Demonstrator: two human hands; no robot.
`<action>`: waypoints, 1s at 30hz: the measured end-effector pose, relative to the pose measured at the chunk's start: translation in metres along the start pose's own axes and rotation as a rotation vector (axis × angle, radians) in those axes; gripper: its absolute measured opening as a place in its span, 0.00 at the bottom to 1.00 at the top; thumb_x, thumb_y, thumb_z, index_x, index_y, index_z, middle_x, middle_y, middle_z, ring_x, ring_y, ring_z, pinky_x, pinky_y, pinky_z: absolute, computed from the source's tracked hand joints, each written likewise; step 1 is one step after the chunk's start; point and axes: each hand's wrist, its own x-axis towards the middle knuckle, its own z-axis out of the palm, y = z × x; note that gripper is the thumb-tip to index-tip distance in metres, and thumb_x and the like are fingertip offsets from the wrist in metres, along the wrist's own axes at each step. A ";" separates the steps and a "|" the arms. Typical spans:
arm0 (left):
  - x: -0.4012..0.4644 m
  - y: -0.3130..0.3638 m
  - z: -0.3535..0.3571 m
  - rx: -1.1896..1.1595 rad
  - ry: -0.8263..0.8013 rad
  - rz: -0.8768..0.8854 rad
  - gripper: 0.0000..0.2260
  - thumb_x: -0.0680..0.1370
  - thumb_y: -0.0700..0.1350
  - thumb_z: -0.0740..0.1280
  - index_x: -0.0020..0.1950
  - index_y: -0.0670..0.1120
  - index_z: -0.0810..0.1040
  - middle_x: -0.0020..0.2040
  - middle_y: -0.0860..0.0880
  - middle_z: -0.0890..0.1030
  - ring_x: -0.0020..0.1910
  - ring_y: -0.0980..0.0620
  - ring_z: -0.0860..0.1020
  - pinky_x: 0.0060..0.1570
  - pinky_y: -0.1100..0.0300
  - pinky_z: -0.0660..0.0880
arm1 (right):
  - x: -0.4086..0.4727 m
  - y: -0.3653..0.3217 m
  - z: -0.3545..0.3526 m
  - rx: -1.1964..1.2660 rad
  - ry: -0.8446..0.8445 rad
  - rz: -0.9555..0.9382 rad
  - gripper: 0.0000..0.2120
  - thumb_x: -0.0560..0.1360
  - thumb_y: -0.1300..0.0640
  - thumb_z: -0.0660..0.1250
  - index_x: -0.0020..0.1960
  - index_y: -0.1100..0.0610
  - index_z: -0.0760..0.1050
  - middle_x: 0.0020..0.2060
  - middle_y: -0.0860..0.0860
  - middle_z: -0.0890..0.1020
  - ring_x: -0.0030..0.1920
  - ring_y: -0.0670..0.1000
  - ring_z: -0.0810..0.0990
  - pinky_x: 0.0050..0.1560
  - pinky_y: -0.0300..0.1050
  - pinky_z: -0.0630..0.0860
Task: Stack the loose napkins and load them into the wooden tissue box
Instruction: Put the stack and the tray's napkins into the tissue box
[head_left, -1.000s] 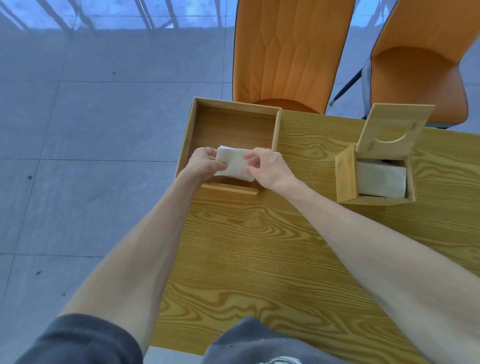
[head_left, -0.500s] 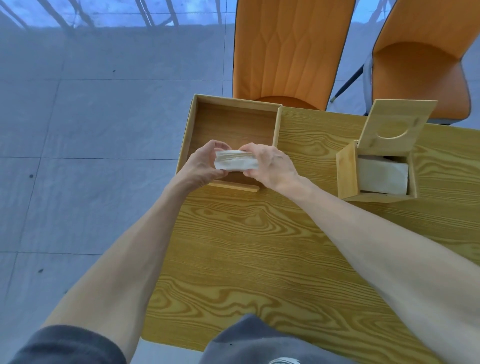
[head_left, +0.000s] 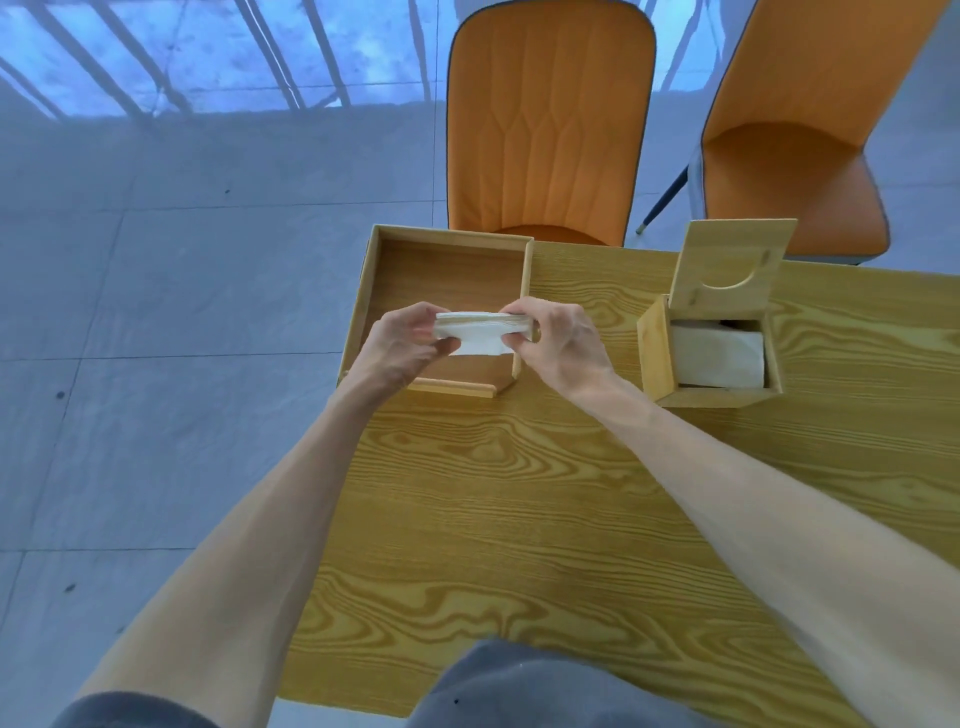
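Observation:
A stack of white napkins (head_left: 480, 335) is held edge-on above the wooden tray (head_left: 447, 270), pinched between both hands. My left hand (head_left: 402, 345) grips its left end and my right hand (head_left: 558, 340) grips its right end. To the right stands the wooden tissue box (head_left: 655, 358), with its hinged lid (head_left: 730, 265) tilted up and open. White napkins (head_left: 719, 358) lie inside the box.
The wood-grain table (head_left: 519, 519) carries the tray at its far left corner and the box at the right. Two orange chairs (head_left: 548, 119) (head_left: 800, 145) stand behind the table. Grey tiled floor (head_left: 156, 312) lies to the left.
The napkin stack has been lifted out of the tray and turned from flat to edge-on, held higher between both hands.

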 end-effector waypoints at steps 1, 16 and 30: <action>-0.001 0.007 0.005 -0.023 -0.015 0.012 0.11 0.74 0.43 0.74 0.55 0.47 0.81 0.48 0.54 0.84 0.48 0.58 0.82 0.46 0.68 0.73 | -0.005 0.005 -0.008 0.022 0.026 0.011 0.14 0.74 0.58 0.71 0.59 0.54 0.80 0.49 0.51 0.86 0.49 0.53 0.83 0.50 0.44 0.76; -0.017 0.111 0.154 -0.057 -0.055 0.080 0.16 0.78 0.52 0.69 0.64 0.49 0.78 0.54 0.48 0.82 0.53 0.52 0.80 0.46 0.60 0.75 | -0.080 0.105 -0.128 0.197 0.256 0.260 0.19 0.70 0.57 0.77 0.60 0.56 0.78 0.49 0.54 0.85 0.45 0.51 0.84 0.50 0.47 0.82; 0.000 0.142 0.226 0.096 0.049 -0.067 0.13 0.76 0.50 0.69 0.59 0.49 0.82 0.50 0.50 0.85 0.51 0.50 0.82 0.55 0.50 0.78 | -0.076 0.177 -0.158 0.146 0.186 0.321 0.15 0.74 0.58 0.73 0.60 0.56 0.79 0.52 0.55 0.85 0.44 0.51 0.83 0.48 0.44 0.81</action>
